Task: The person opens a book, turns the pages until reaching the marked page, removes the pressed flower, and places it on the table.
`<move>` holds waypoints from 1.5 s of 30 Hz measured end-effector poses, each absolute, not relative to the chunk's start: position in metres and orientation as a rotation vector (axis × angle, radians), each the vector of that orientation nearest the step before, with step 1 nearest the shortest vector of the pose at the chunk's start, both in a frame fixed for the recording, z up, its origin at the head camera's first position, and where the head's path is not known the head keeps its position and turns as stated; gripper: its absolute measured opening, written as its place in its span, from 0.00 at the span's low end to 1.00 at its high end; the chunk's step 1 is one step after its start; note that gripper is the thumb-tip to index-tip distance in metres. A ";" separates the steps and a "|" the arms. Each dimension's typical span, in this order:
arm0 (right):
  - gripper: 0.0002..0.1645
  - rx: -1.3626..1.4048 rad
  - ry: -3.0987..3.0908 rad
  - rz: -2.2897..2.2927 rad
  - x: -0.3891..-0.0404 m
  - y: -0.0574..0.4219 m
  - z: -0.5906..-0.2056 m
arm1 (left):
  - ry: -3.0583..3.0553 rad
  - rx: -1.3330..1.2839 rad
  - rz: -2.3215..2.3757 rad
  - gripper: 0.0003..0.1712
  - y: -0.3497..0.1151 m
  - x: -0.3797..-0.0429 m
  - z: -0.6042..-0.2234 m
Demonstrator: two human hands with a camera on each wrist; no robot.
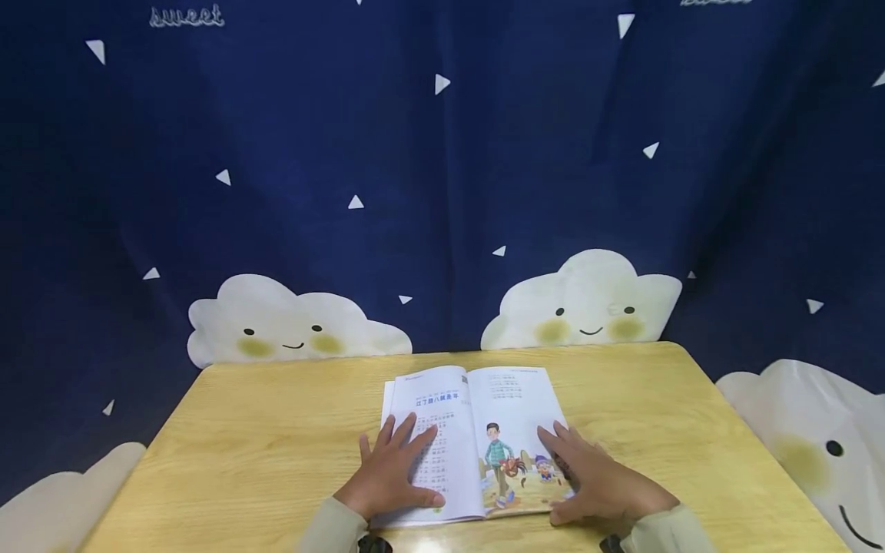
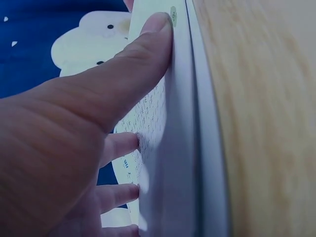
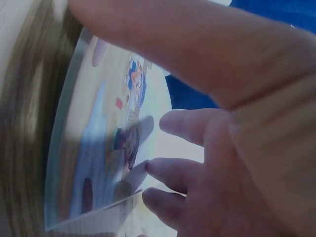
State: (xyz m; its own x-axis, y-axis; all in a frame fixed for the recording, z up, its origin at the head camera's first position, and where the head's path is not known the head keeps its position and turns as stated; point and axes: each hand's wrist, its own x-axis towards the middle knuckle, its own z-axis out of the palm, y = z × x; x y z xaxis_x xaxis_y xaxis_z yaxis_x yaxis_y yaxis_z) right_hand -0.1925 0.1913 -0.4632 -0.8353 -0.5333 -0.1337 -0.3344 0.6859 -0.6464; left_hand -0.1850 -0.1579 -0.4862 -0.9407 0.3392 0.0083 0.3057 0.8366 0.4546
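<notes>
Head view's lower centre shows an open, white-paged paper book (image 1: 465, 453) on a pale wooden table (image 1: 263, 438); the left hand (image 1: 396, 470), fingers spread, covers some tiny, hard-to-read print (image 1: 435, 465), and the spread-fingered right hand (image 1: 600, 476) hides part of the illustrated right page (image 1: 512, 415).

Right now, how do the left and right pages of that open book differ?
The left page has a blue title above lines of text; the right page has no such title. The right page carries a colourful illustration with a rooster; the left page is mostly text. The left hand reaches well over the left page; the right hand is at the right page's outer edge. Both are white pages printed with characters.
</notes>
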 end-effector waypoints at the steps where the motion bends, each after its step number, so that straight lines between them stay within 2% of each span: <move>1: 0.68 -0.679 2.587 -0.904 -0.192 0.192 -0.464 | 2.943 0.520 0.698 0.61 -0.157 -0.186 -0.486; 12: 0.69 -0.644 2.538 -0.962 -0.193 0.195 -0.463 | 2.929 0.504 0.661 0.61 -0.154 -0.187 -0.485; 28: 0.63 -0.693 2.600 -0.990 -0.185 0.194 -0.447 | 2.947 0.496 0.703 0.61 -0.156 -0.186 -0.488; 34: 0.67 -0.629 2.609 -1.011 -0.184 0.187 -0.442 | 2.960 0.502 0.703 0.61 -0.156 -0.185 -0.489; 45: 0.82 -0.696 2.780 -1.178 -0.179 0.178 -0.437 | 2.955 0.499 0.681 0.61 -0.153 -0.185 -0.489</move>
State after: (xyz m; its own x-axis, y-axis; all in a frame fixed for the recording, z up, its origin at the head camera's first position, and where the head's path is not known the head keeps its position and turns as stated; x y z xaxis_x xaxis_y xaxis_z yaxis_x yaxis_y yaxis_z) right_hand -0.1788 0.1775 -0.4370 -0.8982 -0.4192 0.1321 -0.3865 0.6102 -0.6916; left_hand -0.1846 -0.1528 -0.4894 -0.9451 0.3268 0.0058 0.2964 0.8494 0.4365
